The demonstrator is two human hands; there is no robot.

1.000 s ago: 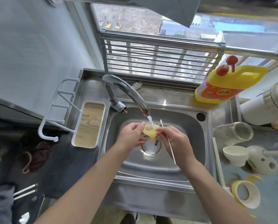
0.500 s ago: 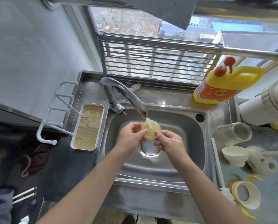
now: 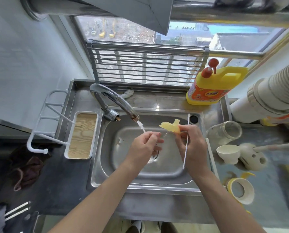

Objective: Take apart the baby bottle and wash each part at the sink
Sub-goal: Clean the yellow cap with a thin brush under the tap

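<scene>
While water ran from the tap [image 3: 114,100], the teat [image 3: 169,128] was pinched at its edge by the fingertips of the right grip [image 3: 193,147]. A thin white straw [image 3: 188,120] was clamped in that same grip, apparently so that both small parts were secured and could not be lost down the drain. The teat was held up over the right half of the sink [image 3: 140,187], beside the stream [image 3: 141,126] and not under it, which suggested that it was being looked over or shaken off.

The left grip [image 3: 145,146] was loosely curled with nothing seen in it, and its fingertips were placed right under the stream, probably to be rinsed.

On the tabletop [image 3: 266,195] just right of the sink, the bottle [image 3: 224,133] was laid on its side. A cap [image 3: 227,153] and a collar [image 3: 241,190] with yellow handles were set nearer the front, each apart from the others, as dismantled pieces would be. Detergent [image 3: 211,86] was stood at the back corner, within easy reach.
</scene>
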